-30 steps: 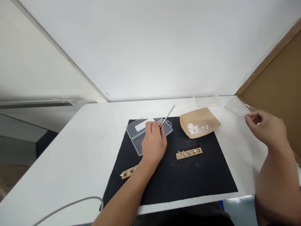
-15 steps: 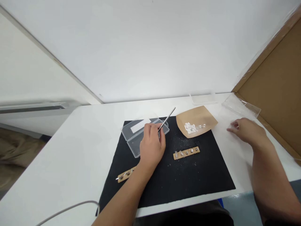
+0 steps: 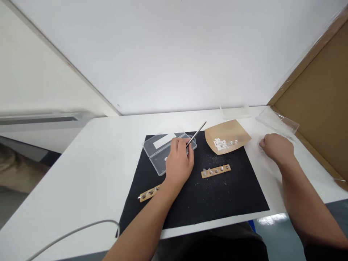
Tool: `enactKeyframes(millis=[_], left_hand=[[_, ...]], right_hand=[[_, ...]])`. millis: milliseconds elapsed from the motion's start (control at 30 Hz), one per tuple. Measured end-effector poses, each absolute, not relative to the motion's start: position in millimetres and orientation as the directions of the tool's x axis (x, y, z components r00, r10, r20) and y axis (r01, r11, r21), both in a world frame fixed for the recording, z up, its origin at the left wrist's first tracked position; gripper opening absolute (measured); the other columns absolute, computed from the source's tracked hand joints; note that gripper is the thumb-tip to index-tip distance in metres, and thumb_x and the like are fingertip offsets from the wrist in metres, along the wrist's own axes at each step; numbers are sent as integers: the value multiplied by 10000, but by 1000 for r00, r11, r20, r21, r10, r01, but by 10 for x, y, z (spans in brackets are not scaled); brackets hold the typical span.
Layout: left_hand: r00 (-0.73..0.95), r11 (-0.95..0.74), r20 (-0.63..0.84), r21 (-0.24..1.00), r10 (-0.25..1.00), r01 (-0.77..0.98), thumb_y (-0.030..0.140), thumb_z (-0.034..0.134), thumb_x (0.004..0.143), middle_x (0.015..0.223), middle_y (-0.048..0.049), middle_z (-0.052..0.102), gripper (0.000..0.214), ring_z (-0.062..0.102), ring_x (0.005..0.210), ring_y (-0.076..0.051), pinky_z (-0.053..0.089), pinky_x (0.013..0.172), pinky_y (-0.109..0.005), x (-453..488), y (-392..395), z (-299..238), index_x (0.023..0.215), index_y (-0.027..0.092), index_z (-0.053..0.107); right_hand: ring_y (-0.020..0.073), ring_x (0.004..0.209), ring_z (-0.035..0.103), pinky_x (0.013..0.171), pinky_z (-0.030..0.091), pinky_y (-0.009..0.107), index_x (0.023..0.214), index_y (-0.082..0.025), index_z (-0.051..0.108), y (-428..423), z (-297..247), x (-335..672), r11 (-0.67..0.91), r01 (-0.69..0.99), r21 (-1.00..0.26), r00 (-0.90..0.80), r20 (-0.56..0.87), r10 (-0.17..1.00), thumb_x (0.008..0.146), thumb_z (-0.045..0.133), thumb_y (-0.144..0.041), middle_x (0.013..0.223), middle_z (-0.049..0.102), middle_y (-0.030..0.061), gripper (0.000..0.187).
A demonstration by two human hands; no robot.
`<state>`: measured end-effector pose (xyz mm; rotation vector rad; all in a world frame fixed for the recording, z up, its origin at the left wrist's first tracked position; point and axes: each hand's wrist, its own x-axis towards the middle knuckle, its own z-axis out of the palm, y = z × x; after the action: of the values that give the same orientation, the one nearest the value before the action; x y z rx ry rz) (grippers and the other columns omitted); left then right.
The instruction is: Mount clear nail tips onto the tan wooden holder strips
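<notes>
My left hand (image 3: 178, 163) rests on the black mat (image 3: 195, 188), closed around metal tweezers (image 3: 196, 133) whose free end points up and right. Just under and left of it lies an open clear plastic box (image 3: 161, 148). My right hand (image 3: 276, 148) lies on the white table right of the mat, fingers curled under, with nothing visible in it. A brown paper tray (image 3: 228, 135) holding small white pieces (image 3: 221, 143) sits between the hands. One wooden strip with metal studs (image 3: 216, 170) lies below the tray, another (image 3: 149, 193) by my left forearm.
A clear plastic bag (image 3: 277, 122) lies at the far right near a brown cardboard panel (image 3: 318, 105). A shallow clear lid (image 3: 235, 112) sits at the table's back edge. A grey cable (image 3: 76, 233) curves along the near left. White walls enclose the table (image 3: 103, 159).
My right hand let go of the clear plastic bag, came down leftward onto the table and curled its fingers. My left hand kept the tweezers almost still.
</notes>
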<state>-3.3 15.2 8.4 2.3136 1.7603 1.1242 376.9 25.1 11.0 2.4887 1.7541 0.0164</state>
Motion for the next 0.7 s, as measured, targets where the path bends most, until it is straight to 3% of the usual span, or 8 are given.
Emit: enactKeyframes(millis=[133,467,600,700], left_hand=[[106,-370,520,435,847,821,215,487,1057,1094,-105,607,144,658,1002,-254,571,825,-352,-33,155,75,1160,203,586],[129,-427,570,428,811,796,185,508,1056,1062,-93,598,121,638,968,-247,553,814,-356,-43,161,41,1143,192,591],[127,-459,600,442,790,771,183,529,1055,1058,-93,613,131,643,972,-246,552,814,-360,-45,172,24,1174,196,582],[105,-519,663,467,741,716,164,553,1050,1102,-104,632,272,658,1008,-242,564,853,-370,-39,177,13,1321,185,548]], right_hand=[[321,867,696,679,426,381,936,-161,737,272,103,3835,-338,938,72,343,-60,938,997,503,-321,964,746,191,290],[298,871,673,659,377,355,860,-210,697,227,128,3919,-324,945,-44,319,-96,943,1024,594,-384,945,769,128,260],[280,805,662,661,383,366,851,-227,677,159,278,3893,-365,905,-218,386,63,920,1002,649,-377,878,773,104,215],[250,753,667,673,424,374,855,-229,698,98,400,3816,-296,849,-438,425,232,875,1008,660,-408,867,795,100,239]])
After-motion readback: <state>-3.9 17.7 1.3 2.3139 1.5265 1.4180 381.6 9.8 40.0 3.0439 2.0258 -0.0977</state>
